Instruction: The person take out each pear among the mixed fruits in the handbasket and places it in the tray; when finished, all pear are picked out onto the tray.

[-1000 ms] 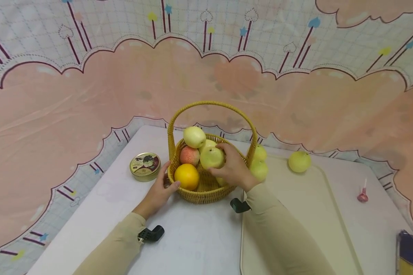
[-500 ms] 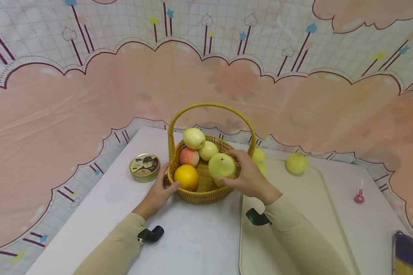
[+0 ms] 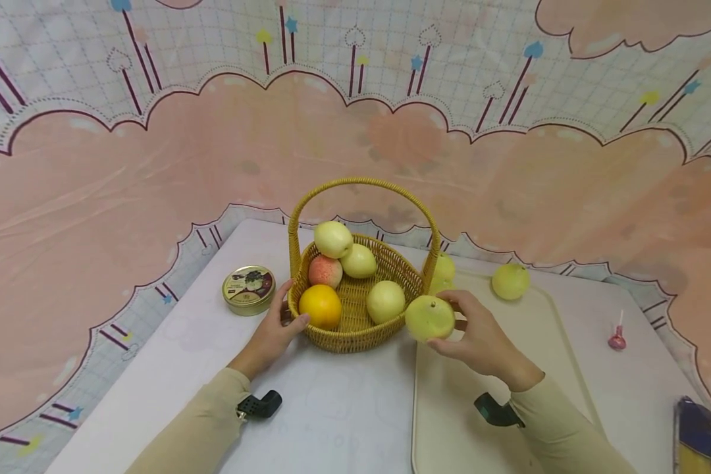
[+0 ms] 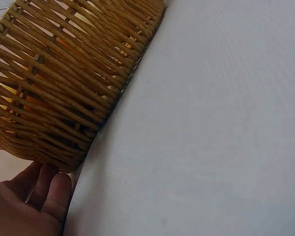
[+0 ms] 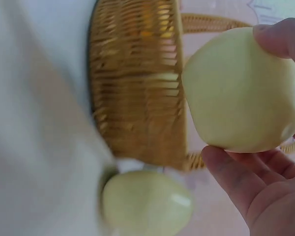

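Note:
A wicker basket (image 3: 355,339) with a tall handle stands on the table. My left hand (image 3: 272,332) grips its left side, thumb at the rim; in the left wrist view, fingers (image 4: 56,194) touch the basket's lower edge. My right hand (image 3: 486,339) holds a yellow-green pear (image 3: 429,318) between thumb and fingers, just outside the basket's right rim. Inside the basket lie an orange (image 3: 320,307), a reddish peach (image 3: 325,272) and several pale yellow-green fruits (image 3: 386,301). The right wrist view shows the held pear (image 5: 241,93) close up, beside the basket wall.
A cream tray (image 3: 509,368) lies right of the basket, with a yellow-green fruit (image 3: 511,282) at its far end. More such fruit (image 3: 443,266) sits behind the basket's right side. Also present are a round tin (image 3: 249,289), a lollipop (image 3: 617,339) and a blue package (image 3: 705,434).
My right hand has carried the pear from inside the basket rightward over the rim, uncovering another pale fruit inside. The left hand stays at the basket's side.

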Demonstrator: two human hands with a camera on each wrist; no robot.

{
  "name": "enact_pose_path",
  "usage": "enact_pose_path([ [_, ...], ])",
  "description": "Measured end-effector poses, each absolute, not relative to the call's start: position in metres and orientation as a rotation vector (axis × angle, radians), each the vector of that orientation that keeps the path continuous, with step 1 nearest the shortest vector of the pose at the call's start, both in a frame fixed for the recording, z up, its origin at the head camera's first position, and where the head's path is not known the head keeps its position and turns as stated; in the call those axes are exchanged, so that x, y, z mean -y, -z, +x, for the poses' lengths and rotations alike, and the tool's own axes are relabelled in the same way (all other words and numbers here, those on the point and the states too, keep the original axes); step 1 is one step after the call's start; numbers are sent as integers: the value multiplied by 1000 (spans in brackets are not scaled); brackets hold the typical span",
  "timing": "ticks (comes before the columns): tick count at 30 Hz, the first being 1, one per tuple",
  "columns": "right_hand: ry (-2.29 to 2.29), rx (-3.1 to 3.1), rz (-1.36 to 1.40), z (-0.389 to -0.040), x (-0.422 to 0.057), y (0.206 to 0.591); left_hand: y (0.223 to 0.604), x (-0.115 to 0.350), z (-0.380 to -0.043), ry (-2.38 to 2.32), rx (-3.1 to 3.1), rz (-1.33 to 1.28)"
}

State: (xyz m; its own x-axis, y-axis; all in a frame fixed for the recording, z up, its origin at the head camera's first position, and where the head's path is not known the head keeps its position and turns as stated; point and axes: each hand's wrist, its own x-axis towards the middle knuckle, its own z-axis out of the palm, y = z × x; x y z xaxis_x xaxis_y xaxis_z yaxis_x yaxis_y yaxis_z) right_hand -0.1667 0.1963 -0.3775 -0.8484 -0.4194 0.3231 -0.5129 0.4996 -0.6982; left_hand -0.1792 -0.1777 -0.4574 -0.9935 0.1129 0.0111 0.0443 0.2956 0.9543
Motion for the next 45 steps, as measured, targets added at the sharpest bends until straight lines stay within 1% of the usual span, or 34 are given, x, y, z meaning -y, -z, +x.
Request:
enact_pose_path([
  [11,-1286,2725,584,-157,-254,393,456,178,-178,-1838,-2476,160],
  [22,-1145,2809,272,-170,-305,411,456,178,-178,-1824,-2486,152],
  [34,-1223,2906,58,-179,-319,425,458,178,-179,-1825,-2483,142],
  [45,-1338,2846,14,-191,-325,431,458,177,-179,-1831,-2488,158],
])
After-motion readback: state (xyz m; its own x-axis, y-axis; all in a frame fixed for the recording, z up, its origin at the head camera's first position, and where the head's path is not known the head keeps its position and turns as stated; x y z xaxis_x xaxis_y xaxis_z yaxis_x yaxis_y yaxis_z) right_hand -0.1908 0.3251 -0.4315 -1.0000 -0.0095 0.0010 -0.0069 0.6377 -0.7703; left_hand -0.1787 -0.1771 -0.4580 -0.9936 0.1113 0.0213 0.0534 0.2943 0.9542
